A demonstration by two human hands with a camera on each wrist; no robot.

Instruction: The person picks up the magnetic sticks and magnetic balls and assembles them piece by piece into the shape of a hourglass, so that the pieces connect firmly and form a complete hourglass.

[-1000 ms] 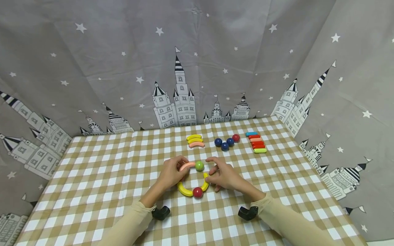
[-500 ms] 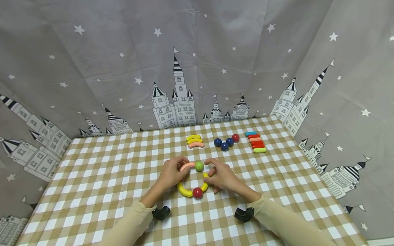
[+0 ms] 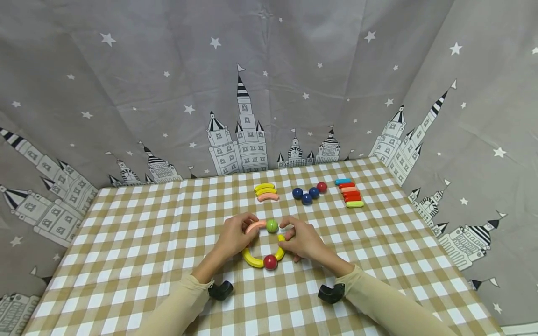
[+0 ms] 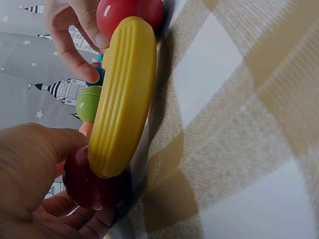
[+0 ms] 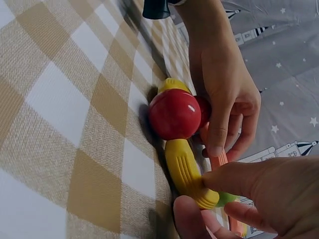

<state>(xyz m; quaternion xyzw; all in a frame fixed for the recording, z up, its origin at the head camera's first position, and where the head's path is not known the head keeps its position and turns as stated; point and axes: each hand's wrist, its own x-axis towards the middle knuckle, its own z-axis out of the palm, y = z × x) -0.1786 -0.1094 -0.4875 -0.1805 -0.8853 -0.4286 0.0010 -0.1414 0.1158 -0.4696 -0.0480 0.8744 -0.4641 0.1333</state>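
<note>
Balls and curved toy rods form a ring on the table. My left hand [image 3: 236, 235] pinches the pink curved rod [image 3: 256, 226] at the upper left. A dark red ball [image 4: 82, 181] lies beside its fingers, mostly hidden in the head view. From there a yellow curved rod [image 4: 124, 94] runs to the front red ball [image 3: 270, 262]. My right hand [image 3: 306, 240] pinches the right-hand yellow curved rod [image 5: 182, 164], which touches that ball. Its index finger is near the green ball [image 3: 272, 226], which meets the pink rod's end. A gap shows between green ball and right-hand rod.
Farther back lie two yellow curved rods [image 3: 265, 187] and a pink one [image 3: 268, 197]. Several blue balls [image 3: 306, 199] and a red ball [image 3: 322, 187] sit beside them. A row of short straight rods [image 3: 350, 193] lies right. A grey curtain [image 3: 168, 93] stands behind the checked tablecloth [image 3: 138, 242].
My right hand has shifted slightly left, bringing its fingers closer around the right-hand yellow curved rod. The left hand keeps its place on the pink rod.
</note>
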